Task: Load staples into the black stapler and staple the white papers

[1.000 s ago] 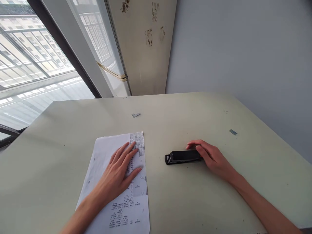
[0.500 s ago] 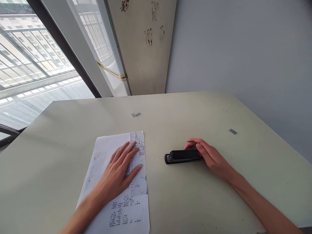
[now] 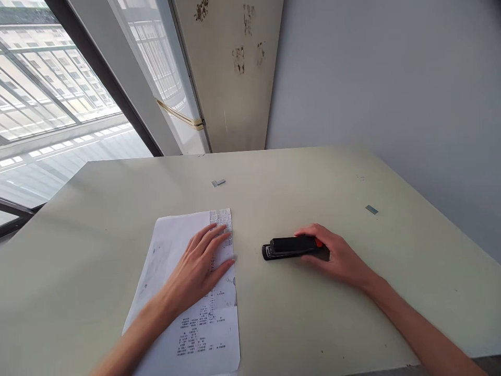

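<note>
A black stapler [image 3: 291,246] with a red patch near its rear lies on the table, its front end pointing left. My right hand [image 3: 332,256] is closed around the stapler's rear end, with the thumb along the near side and the fingers at the far side. To the left lies a printed sheet of paper [image 3: 172,245], possibly with more sheets beneath it. My left hand [image 3: 199,263] rests on the paper with its fingers stretched out and the thumb tip at the right edge. Part of the print is hidden under this hand.
Small strips of staples [image 3: 218,183] sit on the far part of the pale table [image 3: 289,193]. Another staple strip [image 3: 371,209] lies at the right. A grey wall [image 3: 383,78] borders the table's far right, and a window [image 3: 58,78] stands at the left.
My right hand has gone from touching the stapler's rear to gripping it, the thumb moving to the near side. My left hand has shifted slightly right on the paper.
</note>
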Demonstrator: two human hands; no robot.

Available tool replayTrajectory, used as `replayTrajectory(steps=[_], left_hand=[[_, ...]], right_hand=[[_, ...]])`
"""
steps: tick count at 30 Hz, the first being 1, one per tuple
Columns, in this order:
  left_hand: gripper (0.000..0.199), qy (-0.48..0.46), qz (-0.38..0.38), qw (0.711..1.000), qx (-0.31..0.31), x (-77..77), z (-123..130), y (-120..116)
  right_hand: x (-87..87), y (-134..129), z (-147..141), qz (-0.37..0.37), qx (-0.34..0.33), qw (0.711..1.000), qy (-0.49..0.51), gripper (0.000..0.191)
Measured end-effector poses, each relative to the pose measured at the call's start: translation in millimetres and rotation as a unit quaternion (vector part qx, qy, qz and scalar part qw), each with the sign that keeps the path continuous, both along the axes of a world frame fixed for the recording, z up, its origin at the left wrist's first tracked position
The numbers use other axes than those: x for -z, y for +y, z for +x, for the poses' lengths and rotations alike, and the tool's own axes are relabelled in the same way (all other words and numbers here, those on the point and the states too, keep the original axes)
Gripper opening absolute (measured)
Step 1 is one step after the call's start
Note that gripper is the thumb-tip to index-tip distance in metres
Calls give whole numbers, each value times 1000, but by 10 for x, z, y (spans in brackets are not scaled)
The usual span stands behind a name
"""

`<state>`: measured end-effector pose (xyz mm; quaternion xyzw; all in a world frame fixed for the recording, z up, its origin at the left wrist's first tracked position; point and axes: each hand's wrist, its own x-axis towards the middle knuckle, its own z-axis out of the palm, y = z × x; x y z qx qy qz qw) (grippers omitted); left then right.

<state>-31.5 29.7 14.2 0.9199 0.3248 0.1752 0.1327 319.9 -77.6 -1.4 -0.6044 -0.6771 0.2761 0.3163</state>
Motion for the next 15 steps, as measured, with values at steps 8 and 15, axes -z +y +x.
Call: replayTrajectory(steps=[8, 15], left_hand=[[22, -72, -3, 992, 100, -44, 762, -19], [15, -61, 10, 993, 100, -59, 719, 6]], right_hand=[[-16, 17, -24, 23, -19, 999, -16, 21], [-42, 24, -26, 29, -16, 999, -11, 21]])
